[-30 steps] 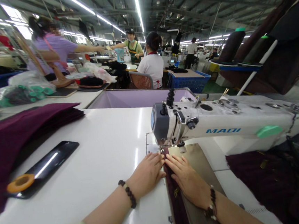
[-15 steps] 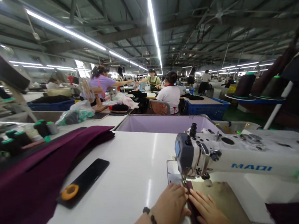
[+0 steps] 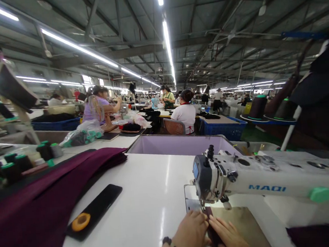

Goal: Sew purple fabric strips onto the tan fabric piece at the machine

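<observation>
A narrow strip of dark maroon fabric (image 3: pixel 213 237) runs under the needle area of a white sewing machine (image 3: pixel 264 178). Beside the strip's left edge, my left hand (image 3: pixel 191 233) wears a dark bead bracelet and has its fingers curled down onto the cloth, close to the presser foot. My right hand (image 3: pixel 228 236) lies flat along the right side of the strip, fingers stretched forward and touching it. Beneath that hand is a tan-coloured plate (image 3: pixel 245 222) on the machine bed. The fingertips of both hands nearly meet just in front of the needle.
To the left lies a stack of maroon fabric pieces (image 3: pixel 44 203). A black phone (image 3: pixel 105 201) with an orange-yellow ring (image 3: pixel 81 222) on it rests on the white table (image 3: pixel 142 202). Thread cones (image 3: pixel 257 107) stand at right. Beyond a lilac bin (image 3: pixel 172 145), co-workers sit and stand.
The camera view has tilted up slightly. My hands stay at the fabric strip with little visible movement. In the background, the co-worker in purple has drawn back an outstretched arm.
</observation>
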`<state>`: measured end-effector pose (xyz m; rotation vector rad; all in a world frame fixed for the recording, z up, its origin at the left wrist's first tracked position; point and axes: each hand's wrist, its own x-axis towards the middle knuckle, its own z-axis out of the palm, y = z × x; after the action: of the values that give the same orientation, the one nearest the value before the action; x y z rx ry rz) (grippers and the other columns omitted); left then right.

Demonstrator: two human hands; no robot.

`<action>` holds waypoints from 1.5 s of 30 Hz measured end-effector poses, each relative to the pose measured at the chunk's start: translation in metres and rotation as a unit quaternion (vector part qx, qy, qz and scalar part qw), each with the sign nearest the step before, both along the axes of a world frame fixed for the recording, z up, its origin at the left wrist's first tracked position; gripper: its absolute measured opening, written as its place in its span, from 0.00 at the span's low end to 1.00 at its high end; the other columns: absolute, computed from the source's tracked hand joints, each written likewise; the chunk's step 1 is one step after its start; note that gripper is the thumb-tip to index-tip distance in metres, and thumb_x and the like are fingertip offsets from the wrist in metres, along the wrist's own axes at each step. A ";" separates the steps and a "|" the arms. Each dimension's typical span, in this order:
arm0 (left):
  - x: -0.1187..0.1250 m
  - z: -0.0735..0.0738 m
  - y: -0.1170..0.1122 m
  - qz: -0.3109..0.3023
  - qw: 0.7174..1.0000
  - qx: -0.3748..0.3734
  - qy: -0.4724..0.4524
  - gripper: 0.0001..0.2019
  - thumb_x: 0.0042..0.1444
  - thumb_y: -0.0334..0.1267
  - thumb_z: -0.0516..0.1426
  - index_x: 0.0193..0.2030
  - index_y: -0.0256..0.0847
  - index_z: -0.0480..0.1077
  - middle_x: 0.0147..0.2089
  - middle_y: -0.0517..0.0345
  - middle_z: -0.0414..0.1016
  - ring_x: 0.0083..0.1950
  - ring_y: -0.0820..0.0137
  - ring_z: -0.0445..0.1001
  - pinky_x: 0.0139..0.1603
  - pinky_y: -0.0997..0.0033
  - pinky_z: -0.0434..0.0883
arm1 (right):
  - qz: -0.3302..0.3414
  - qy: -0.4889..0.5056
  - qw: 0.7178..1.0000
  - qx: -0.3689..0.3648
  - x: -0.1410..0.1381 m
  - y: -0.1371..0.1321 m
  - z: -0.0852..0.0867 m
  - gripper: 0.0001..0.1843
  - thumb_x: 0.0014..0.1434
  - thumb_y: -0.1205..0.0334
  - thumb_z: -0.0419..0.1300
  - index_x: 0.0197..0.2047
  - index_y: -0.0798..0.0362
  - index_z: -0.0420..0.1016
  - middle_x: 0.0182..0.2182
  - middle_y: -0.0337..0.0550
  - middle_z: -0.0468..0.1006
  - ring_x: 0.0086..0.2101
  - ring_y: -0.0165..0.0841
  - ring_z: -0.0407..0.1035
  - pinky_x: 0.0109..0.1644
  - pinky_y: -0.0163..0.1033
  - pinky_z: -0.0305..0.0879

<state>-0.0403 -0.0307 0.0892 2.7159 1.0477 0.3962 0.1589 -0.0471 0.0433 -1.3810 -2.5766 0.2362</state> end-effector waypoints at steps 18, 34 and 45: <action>-0.002 -0.005 -0.147 -0.102 0.986 0.078 -0.104 0.11 0.60 0.28 0.48 0.48 0.34 0.63 0.45 0.52 0.69 0.46 0.66 0.65 0.51 0.63 0.65 | -0.004 -0.004 1.000 0.002 -0.012 -0.025 0.046 0.23 0.60 0.71 0.47 0.59 0.61 0.56 0.61 0.50 0.51 0.60 0.39 0.42 0.61 0.56 0.43; 0.004 -0.011 -0.129 -0.118 0.971 0.114 -0.174 0.09 0.60 0.27 0.48 0.45 0.32 0.65 0.43 0.53 0.70 0.45 0.68 0.65 0.54 0.63 0.59 | -0.003 0.034 0.999 -0.015 -0.007 -0.021 0.040 0.23 0.60 0.70 0.49 0.59 0.59 0.55 0.60 0.49 0.52 0.59 0.37 0.46 0.62 0.51 0.44; 0.005 -0.008 -0.126 -0.115 0.973 0.086 -0.182 0.12 0.63 0.31 0.43 0.40 0.33 0.66 0.41 0.54 0.72 0.44 0.69 0.66 0.53 0.67 0.62 | -0.032 0.056 0.998 -0.018 -0.014 -0.020 0.042 0.23 0.59 0.68 0.48 0.59 0.58 0.56 0.58 0.49 0.57 0.57 0.36 0.50 0.62 0.50 0.46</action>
<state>-0.0348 -0.1565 0.0815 2.7193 0.6191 0.9376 0.1450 -0.0674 0.0858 -1.4177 -2.4446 0.3398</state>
